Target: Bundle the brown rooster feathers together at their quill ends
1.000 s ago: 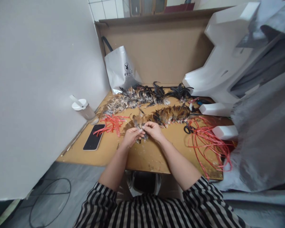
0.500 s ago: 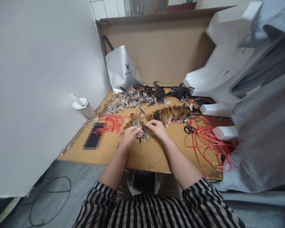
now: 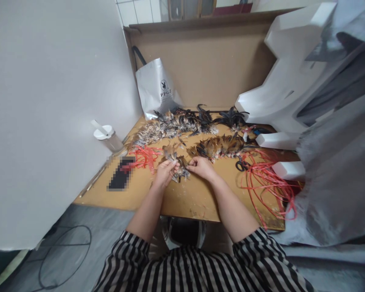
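Note:
My left hand is closed in a pinch on feathers whose tips stick out past the fingers. Beside and under it lies a small heap of brown and grey feathers. My right hand is at the right edge of that heap, thumb and fingertips pressed together; what they pinch is too small to make out. Just beyond it stretches a row of brown feather bunches. Farther back lies a longer row of speckled grey and black feathers, with a black feather bunch to its right.
Red plastic strips lie left of my hands, and a larger tangle of red strips is at the right. Black-handled scissors lie by it. A lidded cup, a silver bag and white foam pieces stand around the table.
My right hand has dropped slightly toward the table, its fingers curling more. My left hand has shifted a little left, still pinching feathers.

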Motion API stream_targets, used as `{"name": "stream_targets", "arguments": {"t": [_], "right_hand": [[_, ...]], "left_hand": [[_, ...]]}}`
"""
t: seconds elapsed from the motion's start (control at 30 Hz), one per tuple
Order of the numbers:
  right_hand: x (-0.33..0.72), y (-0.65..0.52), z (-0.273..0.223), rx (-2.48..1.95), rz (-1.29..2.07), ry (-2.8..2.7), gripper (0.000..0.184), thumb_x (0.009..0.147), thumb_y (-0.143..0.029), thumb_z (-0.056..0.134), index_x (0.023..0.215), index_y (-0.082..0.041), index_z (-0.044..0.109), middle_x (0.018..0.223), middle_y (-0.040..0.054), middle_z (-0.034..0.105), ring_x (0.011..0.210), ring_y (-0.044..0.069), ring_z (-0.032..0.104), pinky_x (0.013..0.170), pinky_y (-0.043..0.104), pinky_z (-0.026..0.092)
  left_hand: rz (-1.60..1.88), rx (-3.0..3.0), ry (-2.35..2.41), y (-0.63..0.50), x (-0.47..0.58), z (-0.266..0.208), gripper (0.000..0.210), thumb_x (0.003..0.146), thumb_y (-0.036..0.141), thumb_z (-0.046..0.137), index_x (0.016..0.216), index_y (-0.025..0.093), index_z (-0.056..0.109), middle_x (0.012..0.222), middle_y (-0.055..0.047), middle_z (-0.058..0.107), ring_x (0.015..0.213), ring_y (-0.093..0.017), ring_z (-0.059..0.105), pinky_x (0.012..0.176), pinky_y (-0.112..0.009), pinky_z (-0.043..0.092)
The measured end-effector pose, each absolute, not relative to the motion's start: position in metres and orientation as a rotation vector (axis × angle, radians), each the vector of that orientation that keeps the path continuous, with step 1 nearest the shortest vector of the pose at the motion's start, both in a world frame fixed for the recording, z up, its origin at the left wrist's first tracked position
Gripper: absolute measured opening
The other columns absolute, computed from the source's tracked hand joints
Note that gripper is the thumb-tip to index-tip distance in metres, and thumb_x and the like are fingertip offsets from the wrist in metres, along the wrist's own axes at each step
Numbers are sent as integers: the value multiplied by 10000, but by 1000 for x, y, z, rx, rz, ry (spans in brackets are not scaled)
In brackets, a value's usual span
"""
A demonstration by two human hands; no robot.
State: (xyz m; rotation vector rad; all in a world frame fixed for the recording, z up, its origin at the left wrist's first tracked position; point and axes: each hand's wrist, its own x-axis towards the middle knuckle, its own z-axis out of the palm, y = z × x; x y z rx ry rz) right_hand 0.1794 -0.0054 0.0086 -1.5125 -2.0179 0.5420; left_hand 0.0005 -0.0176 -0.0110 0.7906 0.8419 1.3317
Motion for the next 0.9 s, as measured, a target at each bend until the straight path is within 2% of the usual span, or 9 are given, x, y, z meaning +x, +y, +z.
{"name": "stream_targets", "arguments": {"t": [0.2,0.33,0.43,0.53,0.7,0.9], "right_hand": [[175,-6,6,-1470,527,-1979,75,623,-212,574,570,-171,607,632,25,620,577,114,484,543,227,301],[175,-3,6,-1312,1020,-1674,107,603,-258,605,619,-152,608,539,-8,571,479,84,438,487,208,313],[175,-2,9,-1116,1410,-1317,217,585,-332,655,679,-152,579,472,-47,506,388,50,354,399,182,246],[174,-1,12,-964,1614,-1093,275,555,-338,697,687,-152,543,467,-59,489,364,35,339,360,163,189],[167,-2,11,-889,1595,-957,299,542,-330,719,691,-148,534,477,-51,513,358,31,372,335,152,214],[156,-7,12,-861,1552,-897,275,567,-329,714,688,-161,533,461,-30,561,370,58,469,363,159,342]], "left_hand": [[1314,798,876,-19,1,-9,243,600,280,713,724,99,610,656,-23,627,502,-39,514,487,-154,404],[1322,794,852,-18,1,-10,243,600,277,714,732,99,616,665,-28,632,506,-40,518,486,-155,403],[1317,787,840,-17,1,-12,239,593,270,721,723,97,618,662,-29,636,502,-39,519,478,-150,401],[1294,798,826,-17,1,-13,236,597,267,720,727,94,627,680,-41,649,509,-43,530,483,-151,410],[1212,862,819,-21,2,-9,253,611,268,712,774,86,646,797,-85,672,552,-57,558,498,-156,417],[1068,924,798,-25,2,-7,287,628,278,701,830,81,651,861,-112,666,587,-82,585,488,-155,410]]}}
